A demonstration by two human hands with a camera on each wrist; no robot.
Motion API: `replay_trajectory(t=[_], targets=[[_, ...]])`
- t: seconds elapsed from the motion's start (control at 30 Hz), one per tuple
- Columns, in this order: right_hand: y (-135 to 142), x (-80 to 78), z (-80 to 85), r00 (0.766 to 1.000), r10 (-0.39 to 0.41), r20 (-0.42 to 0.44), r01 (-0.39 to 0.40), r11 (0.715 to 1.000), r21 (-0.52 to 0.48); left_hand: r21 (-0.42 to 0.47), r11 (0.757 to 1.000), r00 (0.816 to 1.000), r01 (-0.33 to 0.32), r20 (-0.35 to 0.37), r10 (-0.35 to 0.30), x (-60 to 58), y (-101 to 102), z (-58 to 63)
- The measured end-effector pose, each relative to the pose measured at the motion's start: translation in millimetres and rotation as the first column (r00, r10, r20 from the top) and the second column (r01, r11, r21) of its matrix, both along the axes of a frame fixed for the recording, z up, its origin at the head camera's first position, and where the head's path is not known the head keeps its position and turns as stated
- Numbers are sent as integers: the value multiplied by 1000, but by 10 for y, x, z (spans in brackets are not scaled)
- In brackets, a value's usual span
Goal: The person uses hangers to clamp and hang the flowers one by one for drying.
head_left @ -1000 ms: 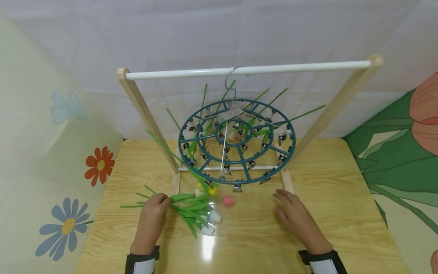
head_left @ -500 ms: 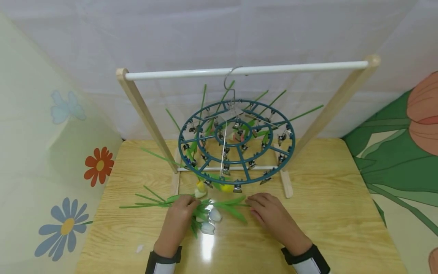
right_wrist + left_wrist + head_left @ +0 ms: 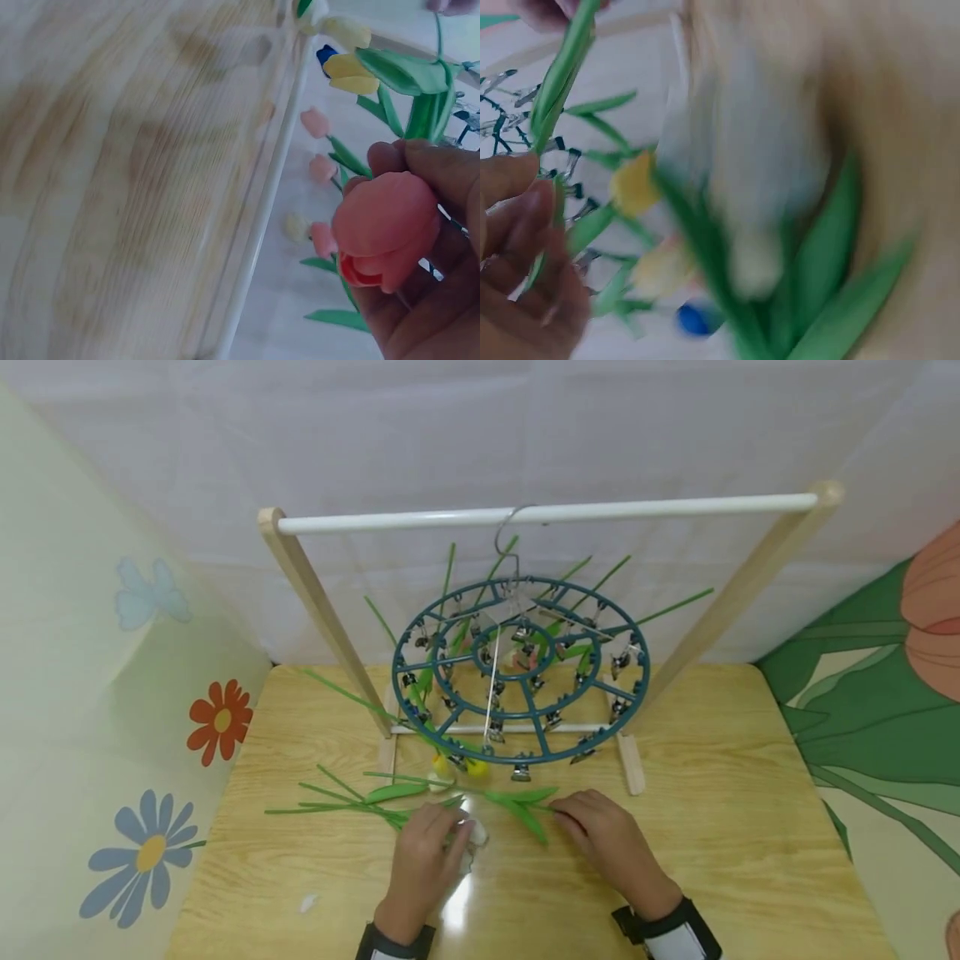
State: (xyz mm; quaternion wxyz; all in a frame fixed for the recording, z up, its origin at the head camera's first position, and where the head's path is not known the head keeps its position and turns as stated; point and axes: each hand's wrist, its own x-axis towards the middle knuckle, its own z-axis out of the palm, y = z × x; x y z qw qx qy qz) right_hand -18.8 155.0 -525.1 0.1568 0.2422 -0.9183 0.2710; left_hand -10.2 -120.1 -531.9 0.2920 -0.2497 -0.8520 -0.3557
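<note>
My right hand point(image 3: 611, 843) holds an artificial pink tulip point(image 3: 386, 225) just behind its bloom, fingers curled round the stem. Its leaves point(image 3: 521, 810) and thin stem point left, above the table. Beside that stem is my left hand point(image 3: 423, 860), fingers bent; whether they pinch it I cannot tell. White tulips point(image 3: 477, 833) lie under and beside the left hand, partly hidden by it, and their green stems point(image 3: 330, 808) stretch left. In the left wrist view the white blooms point(image 3: 769, 142) are blurred. Yellow tulips point(image 3: 477, 767) and a cream bloom point(image 3: 441, 781) lie just behind.
A round dark-green clip hanger point(image 3: 534, 714) hangs by its hook from the white bar point(image 3: 420, 518) of a wooden rack point(image 3: 318, 610). Several more tulips with upright stems point(image 3: 447, 578) stand behind and below it. A small white scrap point(image 3: 308, 902) lies at front left.
My left hand has moved right from the bunch of stems. My right hand has moved left and taken hold of the pink tulip, whose leaves now lie between both hands.
</note>
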Motion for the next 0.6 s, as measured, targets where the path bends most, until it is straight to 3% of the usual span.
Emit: replay_trajectory(t=[0.03,0.07,0.1,0.17,0.2,0.23,0.27,0.33,0.4,0.47,0.53,0.6], targets=[[-10,3,6,1000,5,-4,-6,1000,-23,96,995,992,40,116,-51,21,40,-37],[-22,4,11,1000,12,-8,-12,999,-46,212,975,965,62,236,-113,40,82,-76],[-38,4,17,1000,19,-13,-20,998,-66,338,939,921,58,346,-182,57,124,-108],[-77,1,29,999,35,-25,-38,994,-99,552,833,810,-30,502,-304,81,209,-151],[-97,-2,32,999,42,-33,-46,993,-111,634,768,759,-91,543,-358,87,251,-159],[-118,-5,35,998,47,-40,-51,991,-121,696,704,720,-144,562,-407,90,290,-158],[-139,-7,36,998,52,-45,-57,990,-127,741,645,695,-185,563,-447,88,326,-153],[-181,-10,40,996,64,-57,-71,989,-131,795,556,672,-243,551,-494,84,384,-132],[-221,-10,48,995,76,-61,-84,989,-124,829,485,668,-280,531,-521,80,425,-108],[-259,-7,57,994,90,-57,-96,990,-108,840,449,676,-306,523,-519,78,451,-92],[-297,-4,69,994,95,-60,-100,992,-79,840,430,683,-332,528,-504,83,463,-81],[-335,-2,88,991,100,-83,-104,993,-46,846,409,702,-342,519,-487,84,469,-67]])
